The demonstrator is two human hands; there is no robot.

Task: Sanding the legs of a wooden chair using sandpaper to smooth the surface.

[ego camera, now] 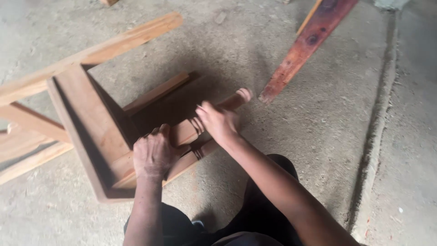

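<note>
A wooden chair frame [93, 123] lies on its side on the concrete floor in front of me. Its turned leg [186, 131] points toward the upper right, ending in a rounded foot [243, 94]. My left hand [154, 154] rests closed over the leg and the rail beside it, close to the seat frame. My right hand [219, 122] is wrapped around the leg farther along, blurred by motion. Whether it holds anything between palm and wood is hidden.
A reddish plank [306, 44] lies on the floor at the upper right, its end close to the leg's foot. The chair's long pale back rails [95, 50] stretch to the left. A groove [375, 123] runs down the floor on the right.
</note>
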